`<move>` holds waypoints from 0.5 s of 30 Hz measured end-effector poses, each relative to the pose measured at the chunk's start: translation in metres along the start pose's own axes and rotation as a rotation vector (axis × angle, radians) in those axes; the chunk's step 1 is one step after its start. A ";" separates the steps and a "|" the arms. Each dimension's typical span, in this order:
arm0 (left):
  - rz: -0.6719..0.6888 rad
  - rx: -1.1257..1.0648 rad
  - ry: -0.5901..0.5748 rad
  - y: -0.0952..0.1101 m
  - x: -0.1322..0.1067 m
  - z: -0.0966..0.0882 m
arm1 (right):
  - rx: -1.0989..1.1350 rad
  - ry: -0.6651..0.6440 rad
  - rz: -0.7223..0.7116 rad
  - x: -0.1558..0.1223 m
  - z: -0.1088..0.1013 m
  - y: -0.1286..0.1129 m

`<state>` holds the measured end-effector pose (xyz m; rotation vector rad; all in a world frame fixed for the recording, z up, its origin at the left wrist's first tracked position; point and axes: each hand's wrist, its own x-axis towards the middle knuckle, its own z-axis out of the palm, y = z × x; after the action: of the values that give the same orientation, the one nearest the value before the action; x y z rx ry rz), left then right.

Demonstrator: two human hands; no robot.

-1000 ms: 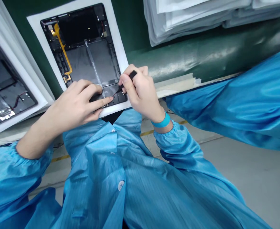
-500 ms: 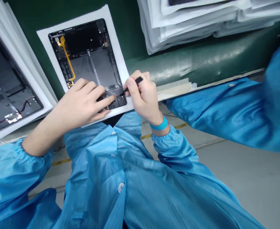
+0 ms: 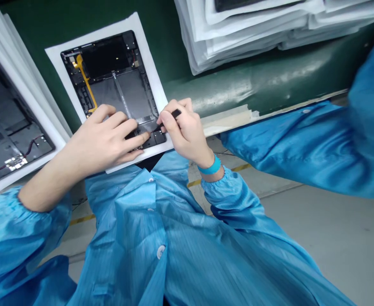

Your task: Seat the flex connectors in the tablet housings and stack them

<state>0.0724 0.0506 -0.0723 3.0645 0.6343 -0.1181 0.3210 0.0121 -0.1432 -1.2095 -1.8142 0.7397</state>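
An opened tablet [image 3: 110, 80] with dark internals and a yellow flex cable lies on a white foam sheet [image 3: 148, 55] at the near edge of the green bench. My left hand [image 3: 102, 138] rests on the tablet's lower edge, its fingers stretched out and pressing flat on the parts there. My right hand [image 3: 183, 127] is closed round a slim black tool [image 3: 166, 120], held like a pen. The tool's tip touches the tablet's lower right corner, right beside my left fingertips.
Another opened tablet [image 3: 8, 127] on white foam lies at the left. A stack of white foam sheets [image 3: 253, 29] sits at the back right. A co-worker's blue sleeve [image 3: 317, 144] reaches across on the right. Grey floor shows below the bench edge.
The view has shifted a little. My hands keep the same hold at the tablet's lower edge, with the tool tip moving slightly. The co-worker's sleeve has moved on the right.
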 end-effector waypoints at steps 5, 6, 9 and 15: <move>0.038 0.054 0.060 -0.002 0.001 0.005 | -0.010 -0.036 -0.042 0.002 0.000 -0.001; 0.032 0.036 0.066 -0.003 0.001 0.007 | -0.011 -0.040 -0.039 0.002 0.001 -0.001; -0.024 -0.081 0.060 -0.005 0.001 0.009 | -0.018 -0.049 -0.029 0.002 0.001 0.001; -0.012 -0.036 0.046 -0.005 0.002 0.008 | -0.081 -0.067 -0.091 0.002 0.004 0.005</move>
<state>0.0718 0.0560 -0.0806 3.0376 0.6505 -0.0354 0.3197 0.0158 -0.1485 -1.1570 -1.9573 0.6681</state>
